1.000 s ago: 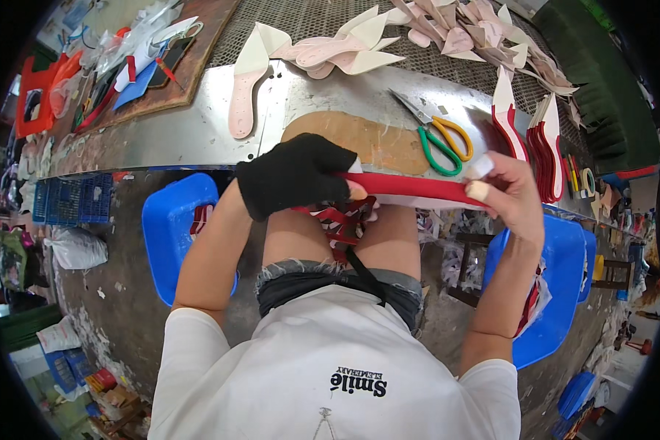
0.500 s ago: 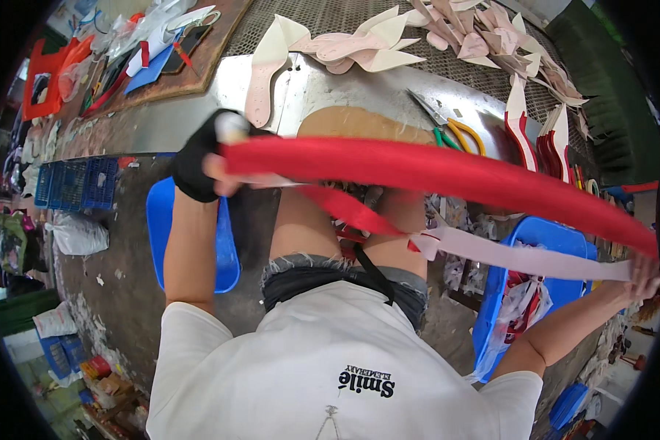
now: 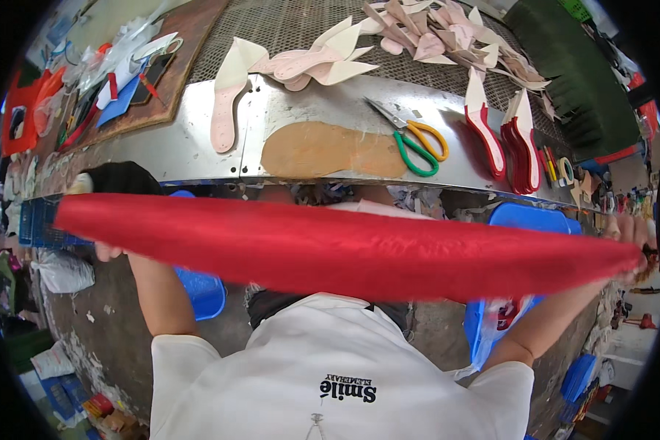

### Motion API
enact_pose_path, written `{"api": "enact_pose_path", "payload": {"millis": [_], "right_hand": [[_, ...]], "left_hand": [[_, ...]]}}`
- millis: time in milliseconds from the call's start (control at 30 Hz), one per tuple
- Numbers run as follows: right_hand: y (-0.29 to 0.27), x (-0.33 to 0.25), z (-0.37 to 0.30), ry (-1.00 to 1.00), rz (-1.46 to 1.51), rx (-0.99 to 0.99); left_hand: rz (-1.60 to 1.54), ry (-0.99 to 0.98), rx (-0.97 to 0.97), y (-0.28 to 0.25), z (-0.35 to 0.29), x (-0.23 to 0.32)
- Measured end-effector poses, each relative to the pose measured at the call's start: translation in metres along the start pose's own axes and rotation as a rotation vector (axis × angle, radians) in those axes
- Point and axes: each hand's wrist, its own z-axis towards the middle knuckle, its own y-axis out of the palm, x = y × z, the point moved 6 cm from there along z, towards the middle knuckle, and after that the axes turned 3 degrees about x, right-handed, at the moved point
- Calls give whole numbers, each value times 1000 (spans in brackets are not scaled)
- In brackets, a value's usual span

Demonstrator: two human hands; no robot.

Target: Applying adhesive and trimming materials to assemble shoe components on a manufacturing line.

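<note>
A wide strip of shiny red fabric (image 3: 345, 249) is stretched across in front of me, above my lap. Its left end is gripped by my left hand (image 3: 121, 178), which wears a black covering; a fingertip shows below the strip. At the far right my right hand (image 3: 629, 233), fingers bent, grips the other end. A sliver of pale backing shows behind the strip's upper edge. Past the strip, on the metal bench edge (image 3: 191, 143), lie scissors (image 3: 416, 143) with one green and one yellow handle, blades apart, beside a brown patch (image 3: 323, 150).
Pale pink insole-shaped pieces (image 3: 308, 62) lie on the mesh bench top, with a larger heap (image 3: 447, 33) behind. Several red-edged pieces (image 3: 521, 147) stand at the right. Blue bins (image 3: 202, 293) are below on both sides. A wooden board (image 3: 176, 81) bears tools at left.
My left hand has moved left and down, pulling the strip out wider and lower. The red face now turns toward me, and the pale backing is mostly hidden. The bench appears lower in view.
</note>
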Motion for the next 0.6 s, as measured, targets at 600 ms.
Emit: {"api": "enact_pose_path", "payload": {"millis": [600], "right_hand": [[74, 182, -72, 1021, -933, -507]], "left_hand": [[1152, -646, 816, -38, -47, 20]]}}
